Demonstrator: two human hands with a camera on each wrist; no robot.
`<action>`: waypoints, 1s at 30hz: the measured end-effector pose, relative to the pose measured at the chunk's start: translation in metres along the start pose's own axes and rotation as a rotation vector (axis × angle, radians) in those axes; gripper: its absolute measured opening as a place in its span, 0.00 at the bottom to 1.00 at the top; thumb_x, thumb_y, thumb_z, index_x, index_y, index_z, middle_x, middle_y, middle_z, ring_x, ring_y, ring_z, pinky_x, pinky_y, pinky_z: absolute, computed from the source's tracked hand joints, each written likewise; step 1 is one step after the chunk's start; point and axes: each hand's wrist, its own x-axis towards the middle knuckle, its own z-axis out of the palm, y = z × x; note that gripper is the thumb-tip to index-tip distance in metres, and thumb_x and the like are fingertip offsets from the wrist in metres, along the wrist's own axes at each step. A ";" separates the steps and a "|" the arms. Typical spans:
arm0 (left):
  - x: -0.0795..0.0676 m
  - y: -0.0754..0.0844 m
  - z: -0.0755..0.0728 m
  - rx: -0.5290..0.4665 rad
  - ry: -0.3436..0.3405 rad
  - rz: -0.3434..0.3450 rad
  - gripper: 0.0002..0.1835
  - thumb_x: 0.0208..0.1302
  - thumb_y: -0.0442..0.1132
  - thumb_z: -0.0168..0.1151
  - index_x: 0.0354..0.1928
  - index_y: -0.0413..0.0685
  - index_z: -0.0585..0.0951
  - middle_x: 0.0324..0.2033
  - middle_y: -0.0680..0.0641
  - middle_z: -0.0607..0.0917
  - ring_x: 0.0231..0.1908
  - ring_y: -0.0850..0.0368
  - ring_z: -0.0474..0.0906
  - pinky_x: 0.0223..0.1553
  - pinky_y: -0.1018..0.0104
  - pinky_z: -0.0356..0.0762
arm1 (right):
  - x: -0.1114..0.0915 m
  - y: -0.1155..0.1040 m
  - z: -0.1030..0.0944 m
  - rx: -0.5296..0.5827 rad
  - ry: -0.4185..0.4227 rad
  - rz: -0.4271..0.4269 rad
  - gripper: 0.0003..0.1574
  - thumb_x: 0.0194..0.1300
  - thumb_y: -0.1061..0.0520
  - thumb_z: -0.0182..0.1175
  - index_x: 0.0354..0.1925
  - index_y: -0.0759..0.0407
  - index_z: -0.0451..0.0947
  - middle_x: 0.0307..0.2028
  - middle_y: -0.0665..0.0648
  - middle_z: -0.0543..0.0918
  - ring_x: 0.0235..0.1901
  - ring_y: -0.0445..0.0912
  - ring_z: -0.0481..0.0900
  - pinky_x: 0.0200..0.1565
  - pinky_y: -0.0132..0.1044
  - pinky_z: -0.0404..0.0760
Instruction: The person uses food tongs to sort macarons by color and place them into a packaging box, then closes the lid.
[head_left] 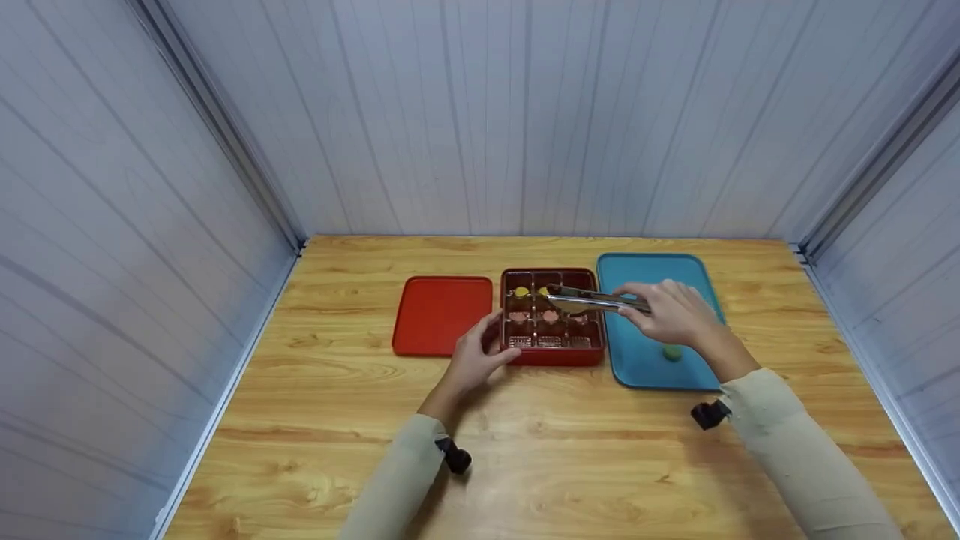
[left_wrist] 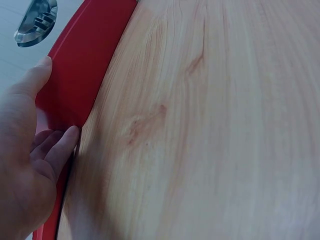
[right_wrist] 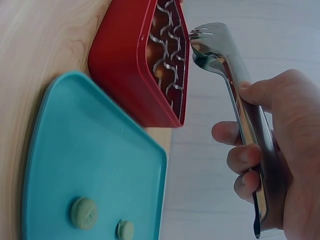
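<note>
A deep red box [head_left: 553, 358] with a clear compartment insert stands on the table. Yellow macarons [head_left: 521, 292] sit in its back row and pink macarons [head_left: 550, 317] in the middle row. At its front left corner rests my left hand [head_left: 474, 358], thumb along the front wall near the rim, straight fingers against the left side. My right hand [head_left: 671, 311] holds metal tongs [right_wrist: 250, 120], one jaw fork-shaped, the other spoon-shaped. Their tips are over the back row, right by a yellow macaron; I cannot tell whether they grip anything.
Right of the box lies a blue tray [head_left: 637, 352] with green macarons [right_wrist: 84, 213] on it, partly under my right forearm in the head view. On the left is a flat red lid-like tray [head_left: 441, 311]. White panel walls [head_left: 480, 112] enclose the wooden table [head_left: 570, 450].
</note>
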 end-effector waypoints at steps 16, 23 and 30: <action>-0.001 0.001 0.000 -0.011 -0.010 -0.002 0.46 0.70 0.39 0.81 0.85 0.41 0.69 0.80 0.32 0.77 0.80 0.35 0.75 0.83 0.45 0.75 | 0.012 -0.019 0.012 -0.032 0.028 -0.052 0.17 0.84 0.50 0.64 0.64 0.49 0.89 0.13 0.45 0.61 0.14 0.39 0.49 0.21 0.33 0.47; 0.000 0.002 0.000 0.021 -0.006 -0.010 0.45 0.72 0.43 0.81 0.85 0.43 0.70 0.80 0.35 0.78 0.80 0.37 0.77 0.83 0.43 0.76 | 0.011 -0.018 0.013 -0.034 0.026 -0.042 0.18 0.83 0.51 0.65 0.65 0.48 0.89 0.13 0.46 0.61 0.15 0.40 0.49 0.21 0.33 0.46; -0.001 0.003 0.000 0.005 -0.010 -0.019 0.46 0.71 0.42 0.81 0.86 0.44 0.69 0.81 0.36 0.77 0.81 0.38 0.75 0.84 0.47 0.74 | 0.009 -0.015 0.013 -0.019 0.026 -0.040 0.18 0.83 0.49 0.65 0.65 0.49 0.89 0.13 0.46 0.63 0.15 0.40 0.51 0.21 0.33 0.48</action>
